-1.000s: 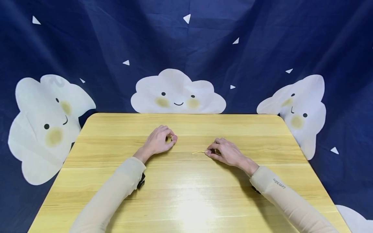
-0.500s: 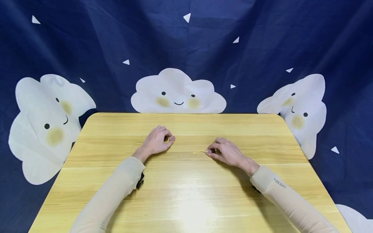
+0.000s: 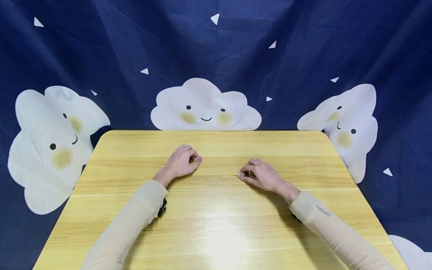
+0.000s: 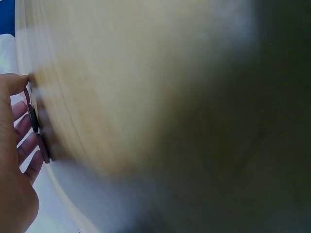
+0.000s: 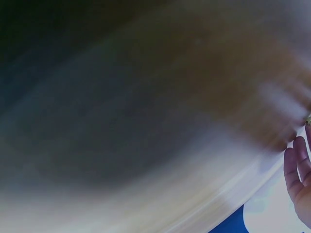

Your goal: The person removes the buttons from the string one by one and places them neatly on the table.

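Observation:
Low over the table, my left hand (image 3: 180,162) has its thumb and index finger curled around a small pinkish round disc (image 3: 198,159). A darker disc (image 3: 191,160) shows in the gap behind them. The left wrist view has several thin flat pieces in a row by the fingers, among them a black one (image 4: 33,118) and a brown one (image 4: 43,148). My right hand (image 3: 263,174) pinches a thin yellow string (image 3: 230,175), whose free end points left. Something small and pinkish (image 3: 240,175) sits at those fingertips, too small to identify. Only a few right fingers show in the right wrist view.
The wooden table (image 3: 216,210) fills the space between the arms, with a bright glare near the front. Behind it hangs a dark blue curtain (image 3: 189,37) printed with white clouds. A dark device (image 3: 162,208) is strapped under the left sleeve.
My left hand has drawn slightly to the left with the pinkish disc. The right hand and string stay about where they were; the head view shifts a little.

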`<state>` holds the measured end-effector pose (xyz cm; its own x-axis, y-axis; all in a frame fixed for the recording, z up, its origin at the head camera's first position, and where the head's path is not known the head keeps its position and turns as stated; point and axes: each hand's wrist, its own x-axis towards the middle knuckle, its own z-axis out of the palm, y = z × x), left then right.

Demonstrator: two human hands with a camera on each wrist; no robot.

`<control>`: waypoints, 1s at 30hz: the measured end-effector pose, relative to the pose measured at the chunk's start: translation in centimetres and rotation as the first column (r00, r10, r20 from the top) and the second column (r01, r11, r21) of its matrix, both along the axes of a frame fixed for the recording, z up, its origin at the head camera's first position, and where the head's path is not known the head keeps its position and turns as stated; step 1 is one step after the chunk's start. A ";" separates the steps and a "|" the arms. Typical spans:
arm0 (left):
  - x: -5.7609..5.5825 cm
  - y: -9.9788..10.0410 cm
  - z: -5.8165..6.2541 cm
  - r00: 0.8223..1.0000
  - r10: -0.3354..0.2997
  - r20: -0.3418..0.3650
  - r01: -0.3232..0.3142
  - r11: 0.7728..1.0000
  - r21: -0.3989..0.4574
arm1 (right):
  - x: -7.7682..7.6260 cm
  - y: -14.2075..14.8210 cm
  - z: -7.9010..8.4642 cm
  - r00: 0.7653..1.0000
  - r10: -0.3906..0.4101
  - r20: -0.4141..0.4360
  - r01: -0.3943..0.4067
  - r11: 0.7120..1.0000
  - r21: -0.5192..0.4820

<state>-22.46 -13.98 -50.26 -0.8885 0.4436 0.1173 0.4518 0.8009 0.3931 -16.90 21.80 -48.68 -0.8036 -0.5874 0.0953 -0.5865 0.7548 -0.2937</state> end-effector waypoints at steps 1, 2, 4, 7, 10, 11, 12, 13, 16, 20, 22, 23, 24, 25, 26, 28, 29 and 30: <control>0.0 0.0 0.0 1.000 0.000 -0.001 0.000 1.000 0.002 | 0.0 0.0 0.0 1.000 -0.001 0.002 0.001 1.000 0.000; 0.0 -0.1 0.0 1.000 0.000 -0.001 0.000 1.000 0.002 | 0.0 0.0 0.1 1.000 -0.002 0.004 0.002 1.000 0.000; -0.1 -0.1 0.0 1.000 -0.001 -0.005 0.001 1.000 0.003 | 0.0 0.0 0.1 1.000 -0.004 0.006 0.004 1.000 -0.001; -0.1 -0.2 0.0 1.000 0.001 -0.004 -0.001 1.000 0.008 | 0.0 0.0 0.2 1.000 -0.006 0.004 0.006 1.000 -0.001; -0.1 -0.2 0.1 1.000 0.004 0.000 -0.004 1.000 0.009 | -0.1 0.0 0.1 1.000 -0.006 0.002 0.006 1.000 0.001; -0.1 -0.2 0.1 1.000 0.006 0.002 -0.006 1.000 0.008 | -0.1 0.0 0.1 1.000 -0.006 0.001 0.006 1.000 0.002; -0.1 -0.2 0.1 1.000 0.006 0.002 -0.006 1.000 0.006 | -0.1 0.0 0.1 1.000 -0.006 0.001 0.006 1.000 0.003; -0.1 -0.2 0.1 1.000 0.007 0.003 -0.007 1.000 0.005 | -0.2 0.0 0.1 1.000 -0.006 0.002 0.006 1.000 0.003; -0.2 -0.2 0.1 1.000 0.006 0.002 -0.006 1.000 0.003 | -0.1 0.0 0.2 1.000 -0.006 0.003 0.006 1.000 0.004; -0.2 -0.2 0.0 1.000 0.004 -0.003 -0.004 1.000 0.011 | -0.1 -0.1 0.2 1.000 -0.007 0.003 0.007 1.000 0.007; -0.1 -0.2 0.0 1.000 0.005 -0.008 -0.005 1.000 0.014 | -0.1 -0.1 0.2 1.000 -0.008 0.004 0.008 1.000 0.009; -0.1 -0.2 -0.1 1.000 0.006 -0.009 -0.006 1.000 0.013 | -0.1 -0.1 0.2 1.000 -0.008 0.003 0.008 1.000 0.009; -0.1 -0.3 -0.1 1.000 0.008 -0.009 -0.008 1.000 0.012 | 0.0 -0.1 0.2 1.000 -0.007 0.003 0.007 1.000 0.010; -0.1 -0.3 -0.1 1.000 0.009 -0.010 -0.009 1.000 0.011 | 0.0 -0.2 0.2 1.000 -0.006 0.003 0.006 1.000 0.010; -0.1 -0.4 -0.2 1.000 0.010 -0.010 -0.010 1.000 0.009 | 0.0 -0.2 0.2 1.000 -0.007 0.002 0.007 1.000 0.012; -0.1 -0.4 -0.2 1.000 0.013 -0.011 -0.013 1.000 0.004 | 0.1 -0.2 0.2 1.000 -0.007 0.000 0.007 1.000 0.013; -0.1 -0.4 -0.2 1.000 0.013 -0.009 -0.013 1.000 0.004 | 0.1 -0.2 0.2 1.000 -0.007 -0.002 0.007 1.000 0.014; -0.1 -0.4 -0.2 1.000 0.014 -0.008 -0.014 1.000 0.005 | 0.1 -0.2 0.2 1.000 -0.007 -0.002 0.008 1.000 0.015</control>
<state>-22.59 -14.41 -50.46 -0.8937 0.4304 0.1264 0.4435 0.8054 0.3934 -16.84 21.59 -48.51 -0.8078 -0.5828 0.0880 -0.5815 0.7636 -0.2808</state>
